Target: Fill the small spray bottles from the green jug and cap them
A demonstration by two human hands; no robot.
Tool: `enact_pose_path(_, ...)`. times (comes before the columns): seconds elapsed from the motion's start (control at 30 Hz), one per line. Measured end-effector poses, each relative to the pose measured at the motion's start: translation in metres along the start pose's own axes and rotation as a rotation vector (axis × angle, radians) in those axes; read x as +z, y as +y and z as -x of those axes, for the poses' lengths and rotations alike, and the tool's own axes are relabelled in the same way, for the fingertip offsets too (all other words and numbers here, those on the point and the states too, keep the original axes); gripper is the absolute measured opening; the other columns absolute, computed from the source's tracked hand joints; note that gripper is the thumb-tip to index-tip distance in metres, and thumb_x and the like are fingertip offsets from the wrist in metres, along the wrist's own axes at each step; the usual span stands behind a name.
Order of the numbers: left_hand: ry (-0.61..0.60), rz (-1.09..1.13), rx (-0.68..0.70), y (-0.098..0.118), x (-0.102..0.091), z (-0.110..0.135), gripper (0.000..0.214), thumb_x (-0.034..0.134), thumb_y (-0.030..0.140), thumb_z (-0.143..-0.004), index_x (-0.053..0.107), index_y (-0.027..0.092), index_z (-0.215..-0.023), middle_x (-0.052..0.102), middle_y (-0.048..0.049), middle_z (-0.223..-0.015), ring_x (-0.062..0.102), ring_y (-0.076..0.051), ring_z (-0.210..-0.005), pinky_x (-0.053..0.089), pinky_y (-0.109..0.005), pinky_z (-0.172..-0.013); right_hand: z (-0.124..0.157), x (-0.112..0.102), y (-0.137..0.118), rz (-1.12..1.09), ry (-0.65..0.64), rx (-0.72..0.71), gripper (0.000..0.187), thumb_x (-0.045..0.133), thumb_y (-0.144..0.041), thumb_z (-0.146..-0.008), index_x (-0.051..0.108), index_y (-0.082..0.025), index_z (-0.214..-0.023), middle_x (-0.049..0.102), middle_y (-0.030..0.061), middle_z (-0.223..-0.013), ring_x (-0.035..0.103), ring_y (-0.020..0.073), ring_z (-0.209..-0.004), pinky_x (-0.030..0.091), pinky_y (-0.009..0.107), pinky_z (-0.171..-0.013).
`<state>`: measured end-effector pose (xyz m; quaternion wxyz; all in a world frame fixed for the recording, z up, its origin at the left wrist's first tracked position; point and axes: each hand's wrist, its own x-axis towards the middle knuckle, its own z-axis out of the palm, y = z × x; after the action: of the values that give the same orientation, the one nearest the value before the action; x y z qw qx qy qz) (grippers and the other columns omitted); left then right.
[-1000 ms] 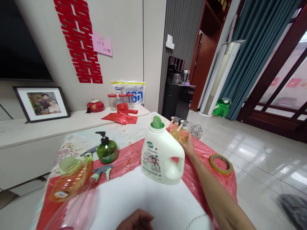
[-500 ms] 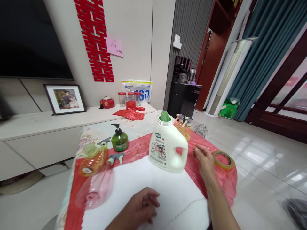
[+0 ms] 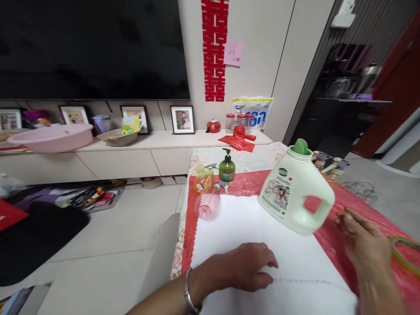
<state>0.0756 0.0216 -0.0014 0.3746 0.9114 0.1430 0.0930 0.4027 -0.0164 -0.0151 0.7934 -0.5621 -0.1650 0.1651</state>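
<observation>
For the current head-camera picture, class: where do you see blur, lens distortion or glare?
In the head view, the right hand looks slightly soft; the jug leans, probably from wide-angle distortion; the tape roll seems stretched and is cut off at the right edge; the dark screen shows no strong glare.

A pale jug (image 3: 293,194) stands on a white sheet (image 3: 236,232), partly hiding perhaps two bottles (image 3: 336,175).

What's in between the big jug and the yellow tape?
In the head view, the right hand is between them, over the red plastic sheet.
</observation>
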Motion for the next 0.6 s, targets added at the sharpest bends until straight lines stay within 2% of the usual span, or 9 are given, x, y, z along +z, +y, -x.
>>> enact_pose_path(0.07, 0.022, -0.04, 0.035, 0.007, -0.009, 0.007, 0.03, 0.065, 0.02, -0.081, 0.067, 0.018, -0.111, 0.071, -0.0077, -0.102, 0.066, -0.023, -0.096, 0.052, -0.032, -0.086, 0.002, 0.0, -0.002, -0.027, 0.015, 0.016, 0.051, 0.086, -0.024, -0.035, 0.076, -0.016, -0.085, 0.067, 0.008, -0.076, 0.062, 0.0174, -0.064, 0.051, 0.034, -0.058)
enact_pose_path(0.1, 0.072, -0.064, 0.032, 0.009, -0.016, 0.011, 0.028, 0.063, 0.019, -0.082, 0.067, 0.018, -0.11, 0.071, -0.0079, -0.102, 0.066, -0.023, -0.096, 0.052, -0.033, -0.087, 0.002, -0.001, -0.003, -0.034, 0.027, 0.016, 0.051, 0.086, -0.023, -0.035, 0.076, -0.016, -0.084, 0.067, 0.0082, -0.077, 0.062, 0.0175, -0.064, 0.051, 0.034, -0.058)
enact_pose_path(0.2, 0.338, -0.166, -0.045, 0.009, -0.043, 0.022, 0.026, 0.055, 0.015, -0.086, 0.066, 0.018, -0.11, 0.071, -0.0088, -0.105, 0.064, -0.023, -0.099, 0.05, -0.036, -0.091, 0.001, -0.001, -0.003, -0.049, 0.049, 0.01, 0.05, 0.085, -0.022, -0.033, 0.077, -0.017, -0.083, 0.066, 0.008, -0.076, 0.061, 0.0181, -0.064, 0.05, 0.036, -0.059)
enact_pose_path(0.3, 0.598, -0.381, -0.209, -0.001, -0.073, 0.033, 0.029, 0.052, 0.013, -0.089, 0.063, 0.02, -0.114, 0.067, -0.0101, -0.116, 0.058, -0.027, -0.113, 0.046, -0.044, -0.099, 0.0, 0.0, -0.003, -0.051, 0.056, 0.007, 0.05, 0.084, -0.021, -0.032, 0.077, -0.017, -0.081, 0.066, 0.0075, -0.076, 0.06, 0.0185, -0.064, 0.049, 0.038, -0.06)
enact_pose_path(0.37, 0.698, -0.52, -0.402, -0.011, -0.087, 0.04, 0.031, 0.054, 0.018, -0.09, 0.061, 0.021, -0.12, 0.062, -0.0118, -0.126, 0.055, -0.03, -0.119, 0.044, -0.049, -0.1, -0.001, 0.0, -0.003, -0.047, 0.06, 0.007, 0.049, 0.083, -0.021, -0.032, 0.076, -0.017, -0.08, 0.066, 0.0075, -0.076, 0.06, 0.0185, -0.063, 0.048, 0.038, -0.059)
enact_pose_path(0.47, 0.698, -0.576, -0.673, -0.025, -0.096, 0.048, 0.039, 0.059, 0.032, -0.091, 0.057, 0.02, -0.128, 0.056, -0.0151, -0.133, 0.054, -0.036, -0.121, 0.044, -0.053, -0.097, 0.0, 0.001, -0.004, -0.045, 0.061, 0.011, 0.049, 0.083, -0.021, -0.032, 0.076, -0.017, -0.081, 0.066, 0.0081, -0.076, 0.06, 0.0189, -0.062, 0.047, 0.039, -0.059)
enact_pose_path(0.53, 0.649, -0.505, -0.744, -0.034, -0.095, 0.052, 0.052, 0.062, 0.041, -0.089, 0.052, 0.02, -0.136, 0.054, -0.0165, -0.134, 0.056, -0.037, -0.119, 0.047, -0.051, -0.094, 0.0, 0.0, -0.003, -0.049, 0.056, 0.013, 0.05, 0.083, -0.021, -0.032, 0.076, -0.016, -0.081, 0.066, 0.0085, -0.077, 0.06, 0.0194, -0.063, 0.048, 0.04, -0.06)
enact_pose_path(0.6, 0.628, -0.4, -0.751, -0.04, -0.092, 0.054, 0.068, 0.067, 0.043, -0.084, 0.044, 0.022, -0.143, 0.053, -0.0158, -0.132, 0.059, -0.035, -0.117, 0.051, -0.045, -0.089, -0.001, -0.001, -0.002, -0.052, 0.051, 0.007, 0.05, 0.084, -0.021, -0.033, 0.076, -0.017, -0.082, 0.066, 0.0084, -0.077, 0.061, 0.0198, -0.064, 0.048, 0.04, -0.061)
